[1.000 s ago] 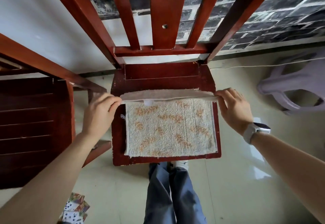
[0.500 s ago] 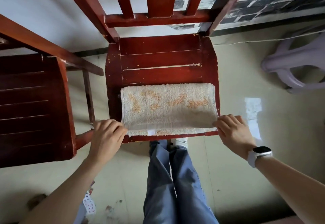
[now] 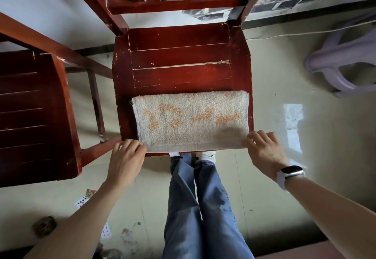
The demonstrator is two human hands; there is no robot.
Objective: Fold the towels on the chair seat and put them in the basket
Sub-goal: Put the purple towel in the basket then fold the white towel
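Both forearms bare, no sleeves in view. Left hand [image 3: 125, 162] bare, no rings or bands. Right hand [image 3: 264, 153] bare too; watch [image 3: 290, 174] on right wrist w/ dark rectangular face, silver edge, white strap. Legs in blue jeans [image 3: 201, 208], creased at knees. White shoes [image 3: 207, 154] just visible, mostly hidden.

Towel [image 3: 191, 120] on chair seat [image 3: 181, 55] front

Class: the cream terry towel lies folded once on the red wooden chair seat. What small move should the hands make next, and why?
Probably fold it again sideways: the cream terry towel is still a long strip, and the left hand and right hand already pinch its near corners on the red wooden chair seat. No basket is in view.
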